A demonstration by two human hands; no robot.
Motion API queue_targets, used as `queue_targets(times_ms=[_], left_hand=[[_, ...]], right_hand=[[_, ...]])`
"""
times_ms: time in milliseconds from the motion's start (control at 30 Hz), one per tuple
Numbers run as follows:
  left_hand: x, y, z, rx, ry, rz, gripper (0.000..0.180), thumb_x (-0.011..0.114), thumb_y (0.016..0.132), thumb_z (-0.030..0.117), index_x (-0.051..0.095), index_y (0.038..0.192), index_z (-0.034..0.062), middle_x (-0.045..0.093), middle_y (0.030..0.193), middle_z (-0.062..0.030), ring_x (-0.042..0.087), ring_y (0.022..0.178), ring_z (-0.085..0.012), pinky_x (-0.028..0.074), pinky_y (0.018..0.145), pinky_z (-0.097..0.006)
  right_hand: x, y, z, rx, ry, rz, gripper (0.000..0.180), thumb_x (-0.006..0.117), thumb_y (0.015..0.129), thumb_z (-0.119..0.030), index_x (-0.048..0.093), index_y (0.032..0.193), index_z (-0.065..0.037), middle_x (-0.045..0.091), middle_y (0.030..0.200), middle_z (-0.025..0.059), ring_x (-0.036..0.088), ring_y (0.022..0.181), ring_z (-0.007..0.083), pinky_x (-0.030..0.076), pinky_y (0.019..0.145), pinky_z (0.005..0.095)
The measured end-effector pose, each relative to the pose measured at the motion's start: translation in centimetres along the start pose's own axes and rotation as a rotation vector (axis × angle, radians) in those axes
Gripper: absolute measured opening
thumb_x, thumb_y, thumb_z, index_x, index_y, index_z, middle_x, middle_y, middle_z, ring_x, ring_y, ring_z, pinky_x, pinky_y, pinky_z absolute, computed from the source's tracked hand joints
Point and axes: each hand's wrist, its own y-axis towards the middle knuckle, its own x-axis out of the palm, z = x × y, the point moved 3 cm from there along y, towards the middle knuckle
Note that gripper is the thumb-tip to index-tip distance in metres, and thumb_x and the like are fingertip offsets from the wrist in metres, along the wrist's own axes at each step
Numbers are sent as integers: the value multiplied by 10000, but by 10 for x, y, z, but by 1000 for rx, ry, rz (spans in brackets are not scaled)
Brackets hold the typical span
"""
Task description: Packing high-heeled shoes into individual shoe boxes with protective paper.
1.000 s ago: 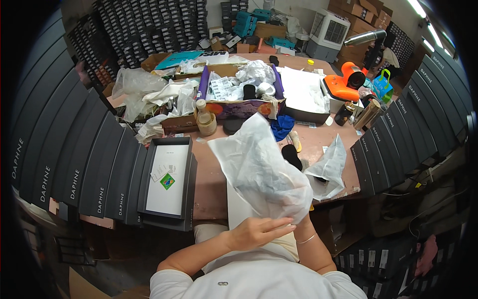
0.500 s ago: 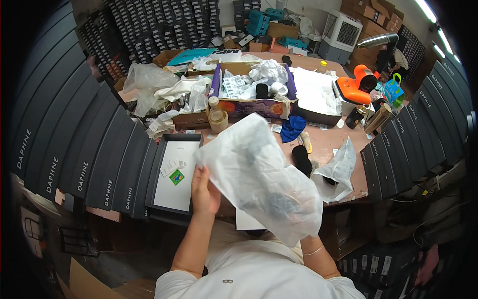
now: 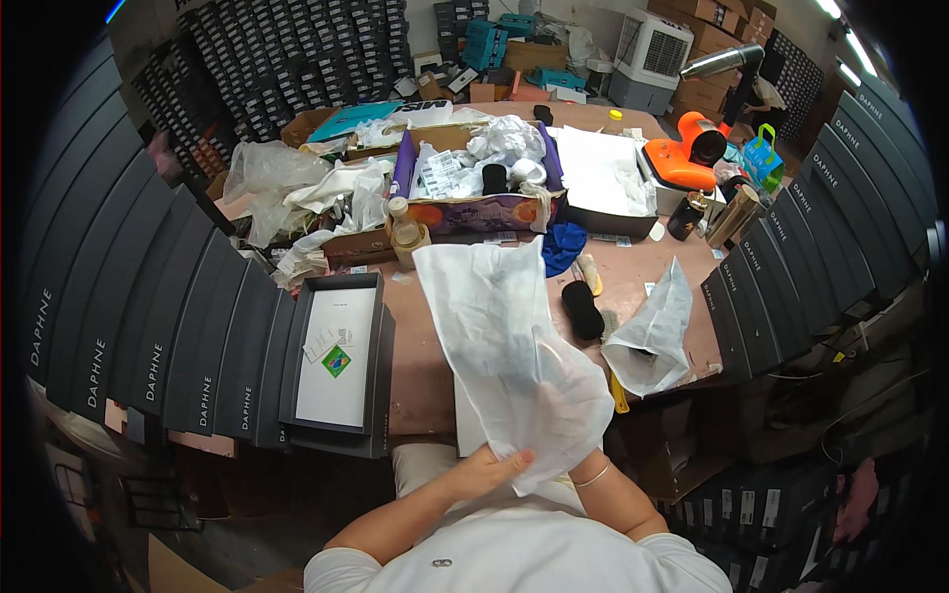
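White, thin fabric bag (image 3: 509, 356) is held up over the near edge of the pinkish table (image 3: 420, 366), its open end toward the person's chest.

Head view: the left hand (image 3: 489, 466) is closed on the bag's lower edge, fingers pinching the cloth. The right hand is hidden behind the bag; only the wrist with a bracelet (image 3: 593, 477) is seen, so its grip cannot be told.

An open black box (image 3: 336, 361) with white lining and a small green card is set just left of the bag. A second white bag (image 3: 652, 331) stands to the right, beside a black roll (image 3: 581, 308). A cluttered purple carton (image 3: 474, 183) lies beyond.
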Motion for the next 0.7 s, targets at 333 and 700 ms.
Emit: queue_targets(times_ms=[333,700], left_hand=[[-33,27,36,54,-947,381,725,713,825,405,380,1367,57,480,1344,-79,448,1252,-231,358,1074,-425],[-82,14,58,651,-438,926,450,675,823,91,500,1231,14,580,1147,-95,588,1028,-212,476,933,-370]], right_hand=[[61,47,-3,-333,-913,-219,617,626,827,-347,444,1356,-85,469,1327,163,381,1280,361,268,1090,454],[20,-13,-3,296,56,-337,861,617,858,-463,160,1494,-107,294,1474,200,416,1293,378,374,1052,429]])
